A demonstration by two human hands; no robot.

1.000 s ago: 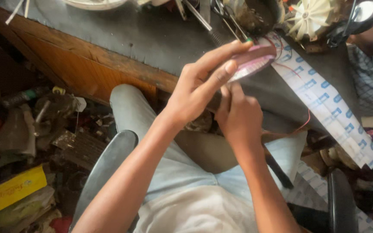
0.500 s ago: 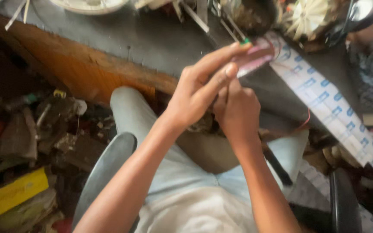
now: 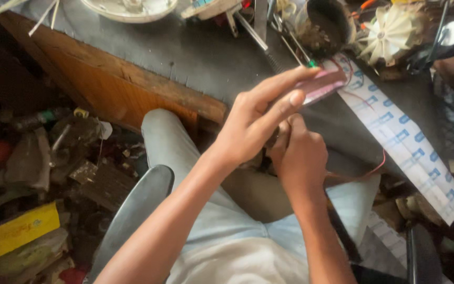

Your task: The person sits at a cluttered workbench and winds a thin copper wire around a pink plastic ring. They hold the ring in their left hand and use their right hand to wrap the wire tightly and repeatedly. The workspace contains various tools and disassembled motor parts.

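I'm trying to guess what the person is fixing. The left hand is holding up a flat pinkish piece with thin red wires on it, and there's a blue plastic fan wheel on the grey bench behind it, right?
Almost. In the head view the plastic fan wheel on the grey bench is cream-white, not blue. The rest holds: the left hand holds up the flat pinkish piece with thin red wires.
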